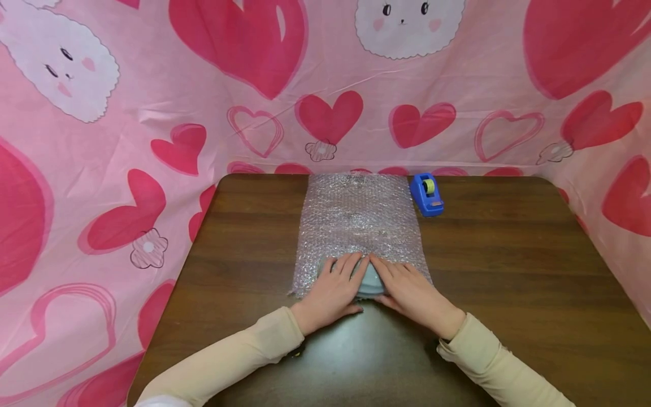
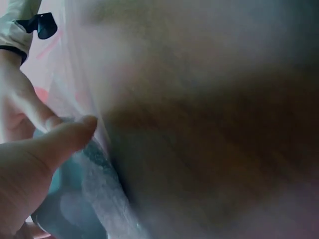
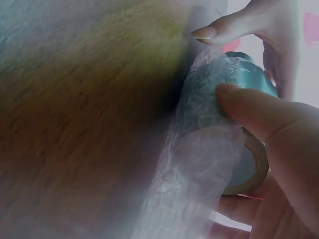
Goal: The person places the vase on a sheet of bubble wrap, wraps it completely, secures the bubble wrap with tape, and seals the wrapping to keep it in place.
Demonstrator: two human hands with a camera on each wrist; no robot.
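Observation:
A sheet of bubble wrap (image 1: 356, 209) lies flat on the table, running away from the person. At its near end lies a teal cylinder (image 1: 373, 281) on its side, mostly covered by the hands. My left hand (image 1: 333, 291) holds it from the left, fingers over the top and thumb on the near side. From the right, my right hand (image 1: 414, 297) grips it likewise, fingertips close to the left hand's. In the right wrist view, the near edge of the wrap (image 3: 199, 154) laps over the cylinder (image 3: 254, 77) under the thumb; a round, tan-ringed end shows below.
A blue tape dispenser (image 1: 427, 195) with a yellowish roll stands at the back, just right of the wrap. The brown wooden table (image 1: 508, 254) ends at the back against pink heart-patterned fabric (image 1: 346, 73), which also hangs along both sides.

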